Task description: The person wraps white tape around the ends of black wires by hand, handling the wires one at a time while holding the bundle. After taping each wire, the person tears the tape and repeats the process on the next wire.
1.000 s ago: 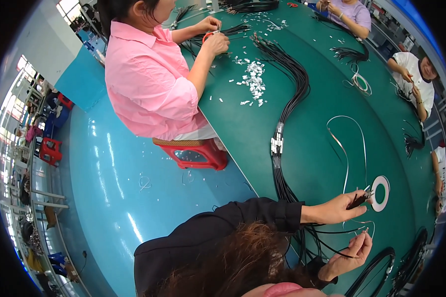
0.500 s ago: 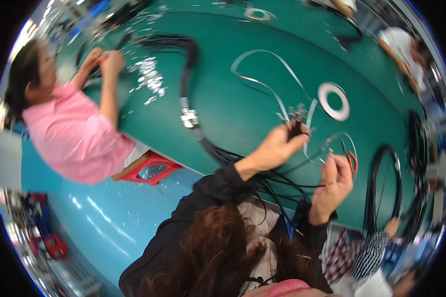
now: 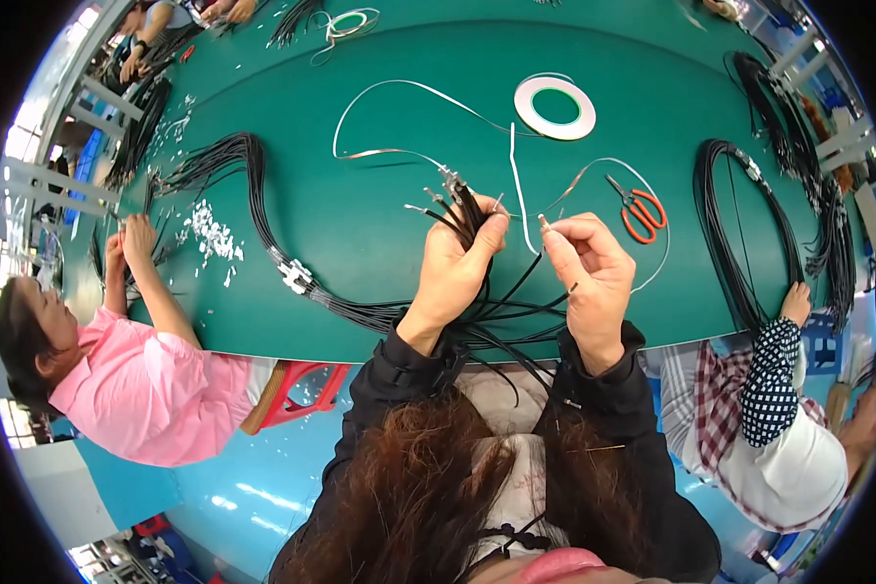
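Note:
My left hand (image 3: pixel 457 271) is closed around a bundle of black cables (image 3: pixel 469 216), whose stripped, silvery ends stick up past the thumb. To its right, my right hand (image 3: pixel 591 277) pinches a small, coppery-silver tip between thumb and forefinger; exactly what it is cannot be made out. Loose black cables (image 3: pixel 516 311) fan out below and between both hands. From the bundle's tips a thin strip of tape (image 3: pixel 337 131) loops away over the table. Another pale strip (image 3: pixel 518 185) stands between the hands, beneath a white tape roll (image 3: pixel 555 107).
Orange-handled cutters (image 3: pixel 640 214) lie right of my right hand on the green table (image 3: pixel 409 58). A black cable harness (image 3: pixel 255 185) runs left, near white scraps (image 3: pixel 209 234). Coiled cables (image 3: pixel 720 234) lie at the right. Co-workers sit on both sides, one in a pink shirt (image 3: pixel 156 389).
The whole view has swung round, so table and co-workers appear shifted. My left hand still grips the cable bundle, and my right hand still pinches the small tip.

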Motion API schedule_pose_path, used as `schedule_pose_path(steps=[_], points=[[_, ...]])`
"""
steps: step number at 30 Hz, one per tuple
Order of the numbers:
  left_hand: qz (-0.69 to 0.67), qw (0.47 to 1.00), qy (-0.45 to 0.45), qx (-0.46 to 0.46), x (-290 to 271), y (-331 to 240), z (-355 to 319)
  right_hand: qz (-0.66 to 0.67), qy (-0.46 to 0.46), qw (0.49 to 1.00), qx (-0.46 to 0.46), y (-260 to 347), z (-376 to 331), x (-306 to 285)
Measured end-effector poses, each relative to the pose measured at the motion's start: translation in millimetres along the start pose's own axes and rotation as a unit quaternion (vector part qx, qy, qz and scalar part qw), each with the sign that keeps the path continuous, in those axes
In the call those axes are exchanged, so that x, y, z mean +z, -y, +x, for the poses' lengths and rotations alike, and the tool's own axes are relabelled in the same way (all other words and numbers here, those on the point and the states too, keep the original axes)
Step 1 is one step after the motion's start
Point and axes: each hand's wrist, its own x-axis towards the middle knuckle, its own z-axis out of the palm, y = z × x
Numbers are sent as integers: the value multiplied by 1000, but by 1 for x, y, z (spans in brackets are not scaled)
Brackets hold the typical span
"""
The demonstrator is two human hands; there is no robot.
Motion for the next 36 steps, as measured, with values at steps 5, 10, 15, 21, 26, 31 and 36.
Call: schedule_pose_path(steps=[5, 10, 15, 21, 26, 31, 36], points=[[1, 999, -28, 24, 13, -9, 0, -2, 10, 1000, 19, 1, 0, -3], [-159, 985, 47, -41, -1, -15, 3, -7, 26, 1000, 6, -1, 1, 0], [-108, 992, 58, 0, -6, -5, 1, -12, 47, 999, 0, -3, 2, 3], [-104, 993, 45, -26, -4, 0, -8, -21, 49, 999, -2, -7, 4, 2], [-157, 985, 53, -42, -6, -7, -6, -22, 58, 998, 15, -5, 4, 2], [-100, 993, 42, -41, -7, -10, -6, -22, 69, 997, -12, -7, 2, 2], [-61, 998, 7, -29, -4, -13, -6, -31, 91, 995, -17, -4, 1, 7]])
